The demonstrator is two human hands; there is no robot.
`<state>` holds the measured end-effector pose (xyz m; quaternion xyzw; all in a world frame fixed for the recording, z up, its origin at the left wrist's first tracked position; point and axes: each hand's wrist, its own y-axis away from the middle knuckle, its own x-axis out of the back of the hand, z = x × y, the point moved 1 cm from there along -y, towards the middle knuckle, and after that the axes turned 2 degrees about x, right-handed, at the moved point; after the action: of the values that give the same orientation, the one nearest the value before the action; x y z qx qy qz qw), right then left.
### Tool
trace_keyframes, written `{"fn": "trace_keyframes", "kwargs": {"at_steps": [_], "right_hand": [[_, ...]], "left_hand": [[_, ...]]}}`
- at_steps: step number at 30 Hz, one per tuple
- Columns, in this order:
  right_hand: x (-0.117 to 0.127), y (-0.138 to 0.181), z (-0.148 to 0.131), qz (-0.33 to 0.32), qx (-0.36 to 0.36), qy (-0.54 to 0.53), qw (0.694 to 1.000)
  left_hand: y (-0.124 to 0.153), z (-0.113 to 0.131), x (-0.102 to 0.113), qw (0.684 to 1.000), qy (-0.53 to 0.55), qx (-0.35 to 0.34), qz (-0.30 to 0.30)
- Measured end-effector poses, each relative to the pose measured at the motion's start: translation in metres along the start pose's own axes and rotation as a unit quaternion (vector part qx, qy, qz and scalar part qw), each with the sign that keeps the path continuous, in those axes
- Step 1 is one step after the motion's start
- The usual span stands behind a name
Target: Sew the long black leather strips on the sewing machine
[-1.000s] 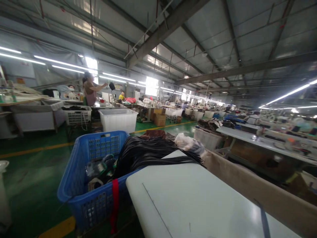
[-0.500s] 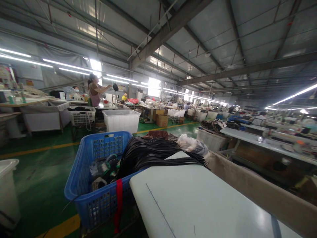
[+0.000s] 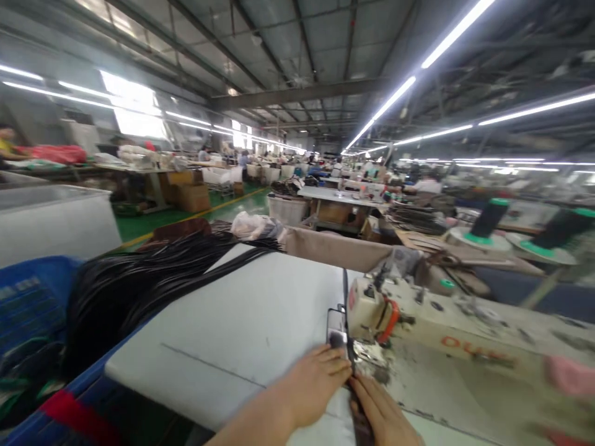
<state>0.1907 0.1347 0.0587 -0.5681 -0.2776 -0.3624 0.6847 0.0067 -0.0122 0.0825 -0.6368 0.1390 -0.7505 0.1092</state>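
Observation:
The sewing machine (image 3: 367, 303) stands on the white table, its head and needle area just ahead of my hands. A dark narrow strip (image 3: 362, 427) runs along the table edge by the needle area. My left hand (image 3: 316, 381) lies flat on the table, fingertips touching the strip beside the presser area. On the other side of the strip, my right hand (image 3: 383, 409) has its fingers stretched forward along it; the thumb is hidden. A bundle of long black strips (image 3: 153, 279) hangs over the table's far left corner into the blue basket.
The blue basket (image 3: 41, 272) with a red strap (image 3: 69, 409) is at the left. Black thread cones (image 3: 488, 220) stand at the right. A beige fabric-sided bin (image 3: 334, 244) is behind the table. White bins, worktables and cartons (image 3: 193, 195) fill the hall.
My view has turned right and down, bringing the sewing machine and both hands into sight. The blue basket and black strips have shifted left in view.

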Motion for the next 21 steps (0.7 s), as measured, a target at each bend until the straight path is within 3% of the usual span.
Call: {"fn": "trace_keyframes", "kwargs": {"at_steps": [7, 21], "right_hand": [[0.016, -0.011, -0.023, -0.037, -0.074, 0.003, 0.997], [0.031, -0.017, -0.029, -0.074, -0.125, -0.077, 0.986]], "left_hand": [[0.003, -0.001, -0.007, 1.0, 0.01, 0.009, -0.002], [0.004, -0.001, -0.01, 1.0, 0.014, 0.013, 0.008]]}}
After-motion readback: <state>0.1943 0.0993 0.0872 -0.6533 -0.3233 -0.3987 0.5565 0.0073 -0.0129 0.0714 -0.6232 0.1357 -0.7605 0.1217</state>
